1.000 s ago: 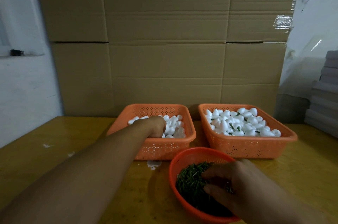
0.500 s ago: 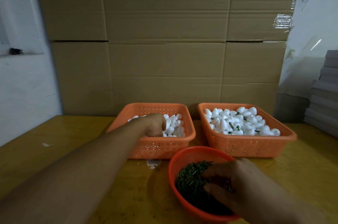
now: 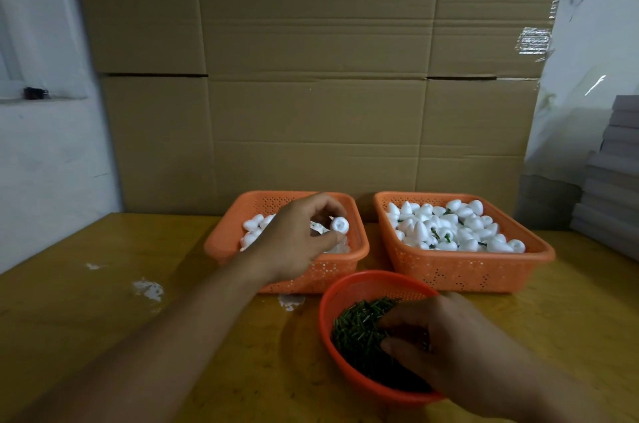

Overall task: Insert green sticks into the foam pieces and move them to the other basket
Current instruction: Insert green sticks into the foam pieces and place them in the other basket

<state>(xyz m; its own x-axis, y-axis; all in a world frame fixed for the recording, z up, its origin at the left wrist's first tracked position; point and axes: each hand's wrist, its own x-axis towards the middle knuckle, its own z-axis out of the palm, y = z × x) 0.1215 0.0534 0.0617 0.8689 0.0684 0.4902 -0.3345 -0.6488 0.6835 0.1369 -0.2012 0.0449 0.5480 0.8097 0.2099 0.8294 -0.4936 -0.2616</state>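
Two orange mesh baskets stand side by side on the yellow table. The left basket [image 3: 221, 246] holds plain white foam pieces. The right basket [image 3: 466, 270] holds foam pieces, some with green sticks in them. My left hand [image 3: 297, 239] is raised over the left basket and pinches one white foam piece [image 3: 339, 224] between thumb and fingertips. A round red bowl [image 3: 349, 287] in front holds a heap of short green sticks [image 3: 359, 329]. My right hand [image 3: 446, 350] is down in the bowl with its fingers curled among the sticks; whether it holds one is hidden.
A wall of brown cardboard boxes [image 3: 311, 76] stands right behind the baskets. Grey flat stacked boards [image 3: 612, 180] sit at the far right edge. White foam crumbs [image 3: 148, 287] lie on the table [image 3: 86, 319] left of the baskets.
My left hand has lifted out of the left basket's foam pieces with one piece pinched in its fingers. My right hand has stayed in the bowl of sticks.
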